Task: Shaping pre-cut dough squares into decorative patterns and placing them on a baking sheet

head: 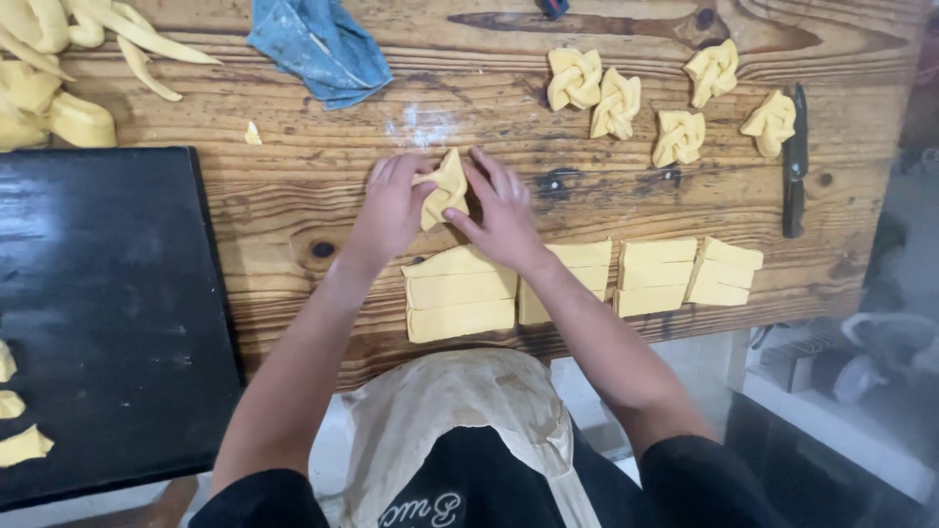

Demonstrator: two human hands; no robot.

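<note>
Both hands meet at mid-table over 1 piece of yellow dough (445, 191), which lies on the wooden table (293, 196) directly between them, just beyond the near row of cut sheets. The left hand (391, 207) comes in from the piece's left side with fingers curled and closed on its left edge; the right hand (504, 217) comes in from the right with fingers partly extended, fingertips pressing the right and lower edges. Both hands touch the piece, and neither is plainly nearer. The piece is folded into a rough diamond, long axis running away from the person, tilted slightly right. Just nearer the person lie 4 stacks of flat dough rectangles (460, 291), long sides parallel to the table edge; the right forearm crosses over the second stack. Beyond and to the right sit 5 finished knotted dough pieces (616, 103), well apart from the hands. A dark knife (795, 161) lies at far right, blade pointing away. A blue cloth (323, 44) lies at top, dough trimmings (59, 68) at top left, a black tray (108, 313) at left. No package, label or sign shows on the table.
</note>
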